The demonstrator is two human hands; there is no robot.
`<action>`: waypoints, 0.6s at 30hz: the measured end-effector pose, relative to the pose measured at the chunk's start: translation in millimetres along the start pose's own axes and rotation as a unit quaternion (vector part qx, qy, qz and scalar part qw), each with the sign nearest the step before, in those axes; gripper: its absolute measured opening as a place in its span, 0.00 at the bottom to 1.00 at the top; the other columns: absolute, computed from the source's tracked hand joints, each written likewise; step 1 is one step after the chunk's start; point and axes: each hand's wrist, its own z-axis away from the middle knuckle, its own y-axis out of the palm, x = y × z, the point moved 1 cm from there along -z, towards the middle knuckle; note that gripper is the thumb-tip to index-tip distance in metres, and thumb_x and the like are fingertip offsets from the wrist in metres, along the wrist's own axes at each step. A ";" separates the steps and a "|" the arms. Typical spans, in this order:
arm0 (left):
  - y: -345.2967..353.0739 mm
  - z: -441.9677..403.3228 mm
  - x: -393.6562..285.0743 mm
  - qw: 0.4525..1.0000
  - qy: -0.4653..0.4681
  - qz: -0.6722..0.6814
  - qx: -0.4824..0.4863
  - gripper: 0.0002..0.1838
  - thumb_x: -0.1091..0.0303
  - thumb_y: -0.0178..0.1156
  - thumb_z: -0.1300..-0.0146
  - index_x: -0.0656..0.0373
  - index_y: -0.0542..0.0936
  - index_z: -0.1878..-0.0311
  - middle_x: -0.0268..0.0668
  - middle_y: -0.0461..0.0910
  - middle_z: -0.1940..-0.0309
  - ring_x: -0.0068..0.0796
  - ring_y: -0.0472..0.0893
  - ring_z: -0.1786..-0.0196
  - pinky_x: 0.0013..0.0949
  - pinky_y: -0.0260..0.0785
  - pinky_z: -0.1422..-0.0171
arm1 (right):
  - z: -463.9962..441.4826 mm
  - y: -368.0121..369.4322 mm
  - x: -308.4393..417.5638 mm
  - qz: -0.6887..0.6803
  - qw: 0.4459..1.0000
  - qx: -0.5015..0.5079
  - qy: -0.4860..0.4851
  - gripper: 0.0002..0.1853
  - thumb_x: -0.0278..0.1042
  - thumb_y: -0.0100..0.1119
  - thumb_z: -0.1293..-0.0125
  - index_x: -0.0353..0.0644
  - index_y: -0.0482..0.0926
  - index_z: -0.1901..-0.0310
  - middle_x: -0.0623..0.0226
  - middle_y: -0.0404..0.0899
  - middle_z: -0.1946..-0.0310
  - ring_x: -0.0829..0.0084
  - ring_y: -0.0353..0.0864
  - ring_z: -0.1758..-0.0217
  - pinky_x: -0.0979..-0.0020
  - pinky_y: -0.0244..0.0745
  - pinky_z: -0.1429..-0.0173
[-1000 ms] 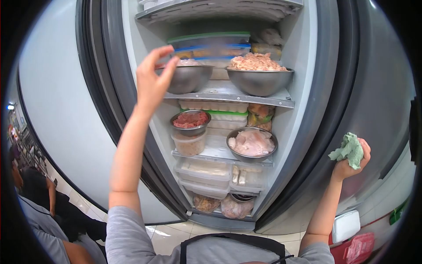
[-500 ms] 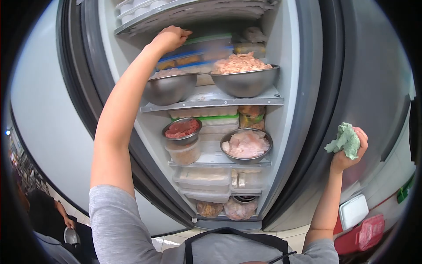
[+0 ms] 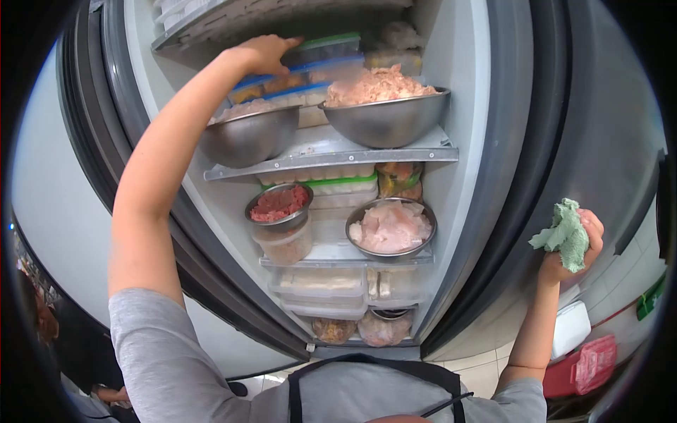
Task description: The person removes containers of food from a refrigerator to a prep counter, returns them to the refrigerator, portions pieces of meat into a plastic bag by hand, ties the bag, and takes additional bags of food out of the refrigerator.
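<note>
Unbunched since half a second ago, the fingers of the left hand (image 3: 264,55) are being held apart inside the open fridge (image 3: 471,92). Toward the fridge's upper front, two steel bowls (image 3: 384,125) of food are being kept. At the fridge's upper back, stacked lidded boxes (image 3: 321,74) are being reached; contact cannot be told. Right of the fridge's opening, a green cloth (image 3: 565,236) is being clasped by the right hand (image 3: 591,243), fingers closed around it.

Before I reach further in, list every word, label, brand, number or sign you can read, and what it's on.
None: no text can be read anywhere in view.
Blue-lidded container and green-lidded container: no legible lettering; partly blurred.
Bag on the middle shelf: too small to tell whether its colours include print.
Far-left background: too blurred to read.
</note>
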 end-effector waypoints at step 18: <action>17.9 -11.0 -0.3 0.992 0.072 -0.076 -0.068 0.39 0.60 0.64 0.53 0.66 0.63 0.39 0.49 0.77 0.59 0.46 0.79 0.58 0.41 0.72 0.55 | 8.1 -3.4 -1.1 0.049 0.999 0.021 -0.013 0.20 0.46 0.54 0.37 0.41 0.66 0.50 0.53 0.68 0.57 0.62 0.71 0.62 0.67 0.74 0.62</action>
